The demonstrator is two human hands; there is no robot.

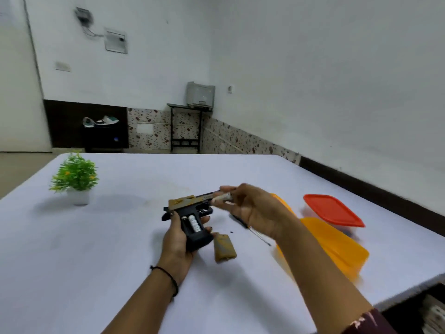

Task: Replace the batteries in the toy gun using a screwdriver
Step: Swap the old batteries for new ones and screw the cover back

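My left hand (177, 239) grips the black and gold toy gun (190, 213) by its handle, just above the table. The handle's battery bay is open, with one white battery (194, 223) lying in it beside an empty slot. My right hand (250, 208) pinches another white battery (221, 197) between fingers and thumb, above the gun's barrel. The gold battery cover (224, 248) lies on the table beside my left hand. A thin screwdriver (252, 231) lies on the cloth, partly hidden under my right wrist. A tiny dark screw (231, 232) sits near the cover.
An orange container (337, 247) and its red lid (333, 209) stand to the right, behind my right forearm. A small green potted plant (75, 178) is at the far left of the white table (96, 249). The table's right edge runs close to the orange container.
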